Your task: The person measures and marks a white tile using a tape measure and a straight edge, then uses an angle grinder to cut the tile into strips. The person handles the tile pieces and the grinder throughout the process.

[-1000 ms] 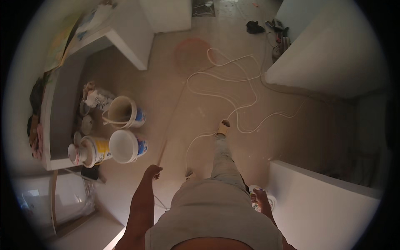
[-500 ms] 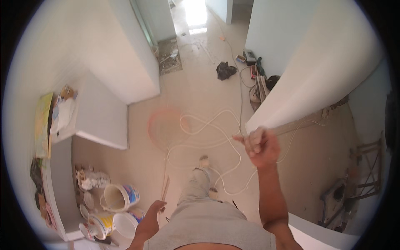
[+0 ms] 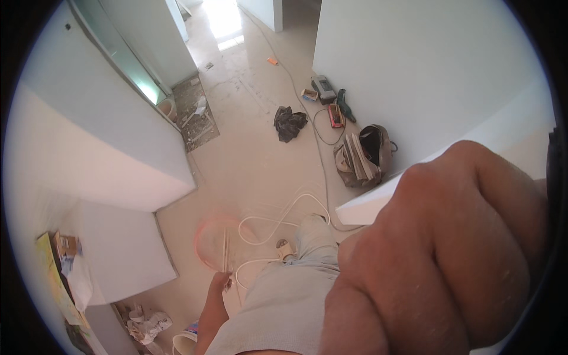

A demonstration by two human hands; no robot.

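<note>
My right hand [image 3: 438, 254] is raised very close to the camera and fills the lower right. Its fingers are curled into a fist, and whatever they may hold is hidden. Low on the left, my left hand [image 3: 223, 281] is beside my shirt, its fingers closed around the lower end of some thin, pale sticks [image 3: 226, 248]. The sticks point forward over a faint pinkish ring shape [image 3: 201, 248] at floor level. Ahead of my legs, a pale cable or hose [image 3: 284, 221] lies in loops on the floor.
A crumpled black plastic bag [image 3: 290, 123] lies ahead on the floor. By the right wall are an open bag [image 3: 378, 151], a green power tool [image 3: 345, 106] and a grey case [image 3: 323, 89]. Rubble [image 3: 198, 115] fills a doorway on the left. A bucket [image 3: 184, 343] stands lower left.
My right hand has come up close to the camera and now covers the lower right. The view has shifted forward and right; one foot has stepped ahead. The sticks moved with my left hand.
</note>
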